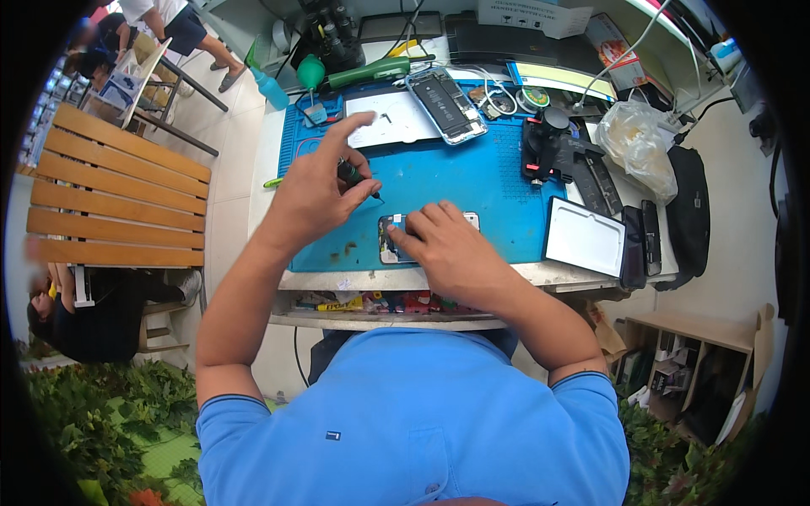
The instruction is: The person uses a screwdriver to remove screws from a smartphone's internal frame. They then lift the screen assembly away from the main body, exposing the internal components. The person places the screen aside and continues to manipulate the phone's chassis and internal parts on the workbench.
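Note:
In my left hand (325, 181) is a dark, stubby tool with a fine tip (348, 174), gripped between thumb and fingers; its exact kind is hard to make out. The tip points down toward the blue mat (456, 185), just up and left of a phone part (390, 250) that looks like a screen assembly lying flat. My right hand (447, 244) rests on that part with bent fingers, covering its middle. Beyond my hands, an opened phone (447, 105) with its battery exposed leans across the edge of a white sheet (392, 118) bearing tiny dark pieces.
A black clamp-like device (546, 148) stands at right, near a white tray (586, 236), dark phones (634, 244) and a plastic bag (634, 143). Behind lie a green tool (367, 72), a green air blower (310, 72) and cables. An open drawer (380, 302) holds small items.

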### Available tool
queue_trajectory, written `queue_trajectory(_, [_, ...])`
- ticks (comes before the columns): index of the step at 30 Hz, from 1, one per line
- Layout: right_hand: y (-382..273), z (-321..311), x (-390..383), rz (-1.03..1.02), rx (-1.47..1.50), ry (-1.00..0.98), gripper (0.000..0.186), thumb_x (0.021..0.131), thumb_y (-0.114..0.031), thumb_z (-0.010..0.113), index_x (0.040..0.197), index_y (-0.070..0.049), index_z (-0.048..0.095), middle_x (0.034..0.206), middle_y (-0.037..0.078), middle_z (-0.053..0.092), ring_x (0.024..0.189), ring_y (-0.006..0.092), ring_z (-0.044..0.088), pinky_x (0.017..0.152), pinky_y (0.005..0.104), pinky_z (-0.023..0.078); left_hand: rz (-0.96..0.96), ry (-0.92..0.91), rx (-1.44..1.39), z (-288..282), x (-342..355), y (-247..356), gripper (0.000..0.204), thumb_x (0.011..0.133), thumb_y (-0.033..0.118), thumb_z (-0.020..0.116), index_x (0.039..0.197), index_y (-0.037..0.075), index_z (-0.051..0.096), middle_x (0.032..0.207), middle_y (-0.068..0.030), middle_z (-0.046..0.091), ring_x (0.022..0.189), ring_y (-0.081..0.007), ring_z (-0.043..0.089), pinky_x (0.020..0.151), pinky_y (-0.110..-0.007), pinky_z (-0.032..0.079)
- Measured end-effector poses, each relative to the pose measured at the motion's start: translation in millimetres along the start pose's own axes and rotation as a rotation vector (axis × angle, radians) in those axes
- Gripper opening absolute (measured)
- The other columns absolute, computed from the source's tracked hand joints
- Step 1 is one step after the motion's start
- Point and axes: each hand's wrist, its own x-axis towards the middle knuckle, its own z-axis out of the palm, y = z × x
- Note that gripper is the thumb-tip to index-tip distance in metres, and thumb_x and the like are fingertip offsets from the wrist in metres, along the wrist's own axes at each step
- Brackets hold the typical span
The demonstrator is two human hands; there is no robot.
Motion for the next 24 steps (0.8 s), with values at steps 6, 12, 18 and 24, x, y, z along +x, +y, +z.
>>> queue_trajectory(6, [-6.8,-0.6,-0.7,-0.001,-0.051,-0.038,0.052,0.098,-0.01,0.063,0.145,0.01,0.064,0.12,0.017,0.065,0.118,0.0307,0.06,0.11,0.0483,0.044,-0.06,0.045,-0.316,32.7,-8.0,-58.9,0.082,0.096,0.002,0.088,0.166,0.009,0.047,0.108,-0.0078,0.082,0.094,-0.0145,0.08,0.089,-0.033,0.066])
queue_trajectory(12, [-7.0,3.2,-3.2,0.032,-0.02,-0.064,0.053,0.098,-0.009,0.063,0.148,0.01,0.063,0.123,0.018,0.064,0.122,0.0317,0.06,0.116,0.053,0.043,-0.135,0.235,-0.546,51.9,20.1,-33.6,0.095,0.101,0.003,0.083,0.175,0.01,0.025,0.108,-0.0128,0.08,0.088,-0.0187,0.082,0.074,-0.03,0.067])
queue_trajectory(18, [-3.7,5.4,-3.8,0.013,-0.026,-0.05,0.05,0.1,-0.01,0.063,0.146,0.01,0.064,0.121,0.017,0.064,0.12,0.031,0.06,0.116,0.0554,0.044,-0.181,0.291,-0.586,76.3,38.2,-29.7,0.095,0.106,0.004,0.076,0.178,0.013,0.014,0.109,-0.0137,0.077,0.081,-0.0223,0.083,0.065,-0.03,0.067])
queue_trajectory(24, [-0.1,5.7,-2.5,-0.013,-0.034,-0.025,0.048,0.101,-0.013,0.064,0.143,0.01,0.065,0.119,0.016,0.065,0.119,0.0299,0.061,0.115,0.0555,0.045,-0.157,0.281,-0.555,80.1,39.0,-33.1,0.09,0.107,0.002,0.074,0.176,0.012,0.016,0.11,-0.0151,0.077,0.084,-0.0227,0.083,0.069,-0.03,0.069])
